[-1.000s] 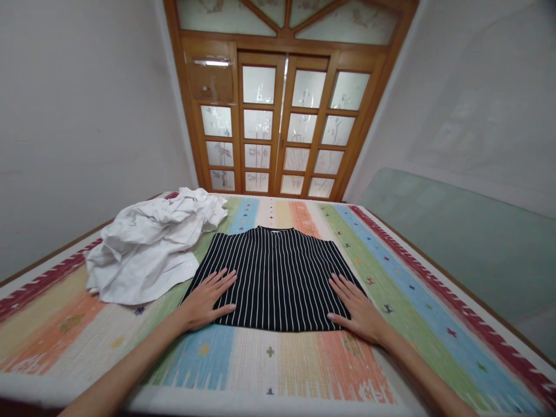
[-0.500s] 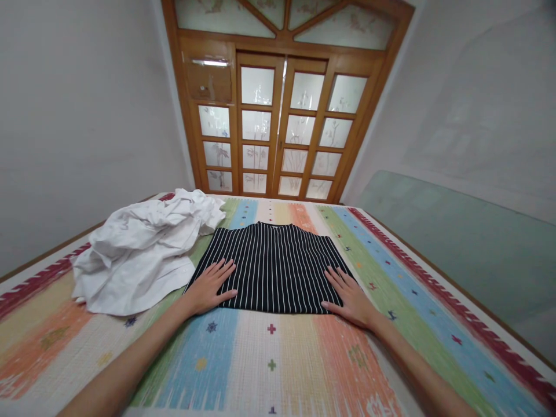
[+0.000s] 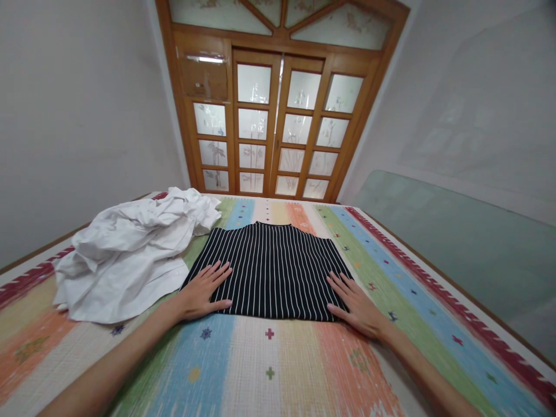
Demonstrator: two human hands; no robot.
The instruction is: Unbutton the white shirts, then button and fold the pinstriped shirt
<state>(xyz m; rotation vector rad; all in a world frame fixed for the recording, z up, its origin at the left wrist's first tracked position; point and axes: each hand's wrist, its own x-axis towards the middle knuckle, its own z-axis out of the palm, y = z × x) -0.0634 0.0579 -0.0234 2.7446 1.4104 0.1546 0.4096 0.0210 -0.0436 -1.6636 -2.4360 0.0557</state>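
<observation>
A black shirt with thin white stripes [image 3: 273, 272] lies flat and folded in front of me, its neckline pointing away. On its near left corner rests my left hand [image 3: 202, 293], palm down with the fingers spread. My right hand [image 3: 355, 305] lies the same way on the near right corner, fingers apart. Neither hand grips the cloth. To the left of the shirt is a crumpled white garment [image 3: 130, 255], close to my left hand but apart from it.
Beneath everything is a colourful striped cover [image 3: 254, 365] with small woven figures. A pale green panel [image 3: 460, 243] stands along the right side. Beyond the far edge are wooden doors [image 3: 275, 124] with glass panes, between grey walls.
Both hands have slid slightly outward on the striped shirt and remain flat. The view has shifted a little, with the white garment now farther left in the picture.
</observation>
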